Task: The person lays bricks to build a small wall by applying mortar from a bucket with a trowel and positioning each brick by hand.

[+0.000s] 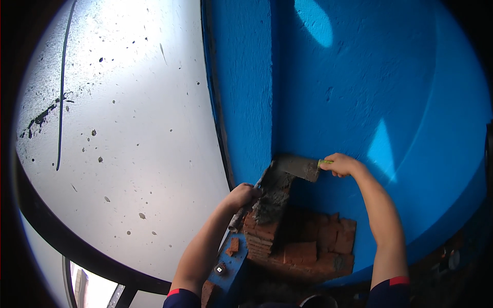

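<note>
My right hand (pixel 337 164) is closed on the yellow-green handle of a wide grey trowel (pixel 299 167), whose blade lies at the top of a short brick pillar (pixel 259 237) against the blue wall. Grey mortar (pixel 272 203) covers the upper part of the pillar. My left hand (pixel 245 194) is wrapped round a long, mortar-smeared tube (pixel 234 222) running along the pillar’s left edge. The trowel blade hides part of the pillar top.
Blue walls (pixel 354 72) rise behind and to the right. A spattered white panel (pixel 128 128) fills the left. A stepped stack of red bricks (pixel 300 251) stands right of the pillar. Brick pieces (pixel 234 246) and a small round object (pixel 220 269) sit on a blue ledge (pixel 228 280) below.
</note>
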`<state>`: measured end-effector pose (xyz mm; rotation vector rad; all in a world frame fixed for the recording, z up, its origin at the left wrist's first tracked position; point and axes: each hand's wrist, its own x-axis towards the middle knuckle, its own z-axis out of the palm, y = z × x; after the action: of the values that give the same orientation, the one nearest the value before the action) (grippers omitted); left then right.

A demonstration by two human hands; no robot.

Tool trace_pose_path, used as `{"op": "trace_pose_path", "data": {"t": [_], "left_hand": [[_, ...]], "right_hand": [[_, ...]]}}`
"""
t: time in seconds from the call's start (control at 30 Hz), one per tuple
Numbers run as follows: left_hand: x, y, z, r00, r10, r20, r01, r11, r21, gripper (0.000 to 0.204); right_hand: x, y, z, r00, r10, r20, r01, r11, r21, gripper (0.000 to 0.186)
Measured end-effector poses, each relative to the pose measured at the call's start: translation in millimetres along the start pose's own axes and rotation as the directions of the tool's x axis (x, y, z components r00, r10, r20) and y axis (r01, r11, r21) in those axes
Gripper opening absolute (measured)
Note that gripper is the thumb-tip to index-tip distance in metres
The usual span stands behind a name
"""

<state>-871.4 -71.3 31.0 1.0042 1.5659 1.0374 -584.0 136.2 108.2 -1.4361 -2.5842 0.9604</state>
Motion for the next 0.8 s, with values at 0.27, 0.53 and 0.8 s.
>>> {"op": "trace_pose_path", "data": {"t": [0.27, 0.53, 0.8], "left_hand": [[-21.1, -2.4, -5.2, 0.996, -0.063, 0.057, 0.060, 0.997, 0.048, 0.022], [-68.8, -4.0, -0.3, 0.994, -0.107, 0.019, 0.106, 0.993, 0.047, 0.024], [-116.2, -3.1, 11.6, 0.997, -0.078, -0.007, 0.077, 0.996, -0.036, 0.026]], "right_hand": [[-15.4, -14.5, 5.3, 0.943, 0.174, 0.284, -0.208, 0.974, 0.095, 0.044], [-96.5, -30.1, 23.0, 0.951, -0.064, 0.303, 0.082, 0.996, -0.046, 0.046], [-78.5, 82.6, 110.7, 0.987, 0.072, -0.141, 0.070, 0.599, 0.798, 0.045]]}}
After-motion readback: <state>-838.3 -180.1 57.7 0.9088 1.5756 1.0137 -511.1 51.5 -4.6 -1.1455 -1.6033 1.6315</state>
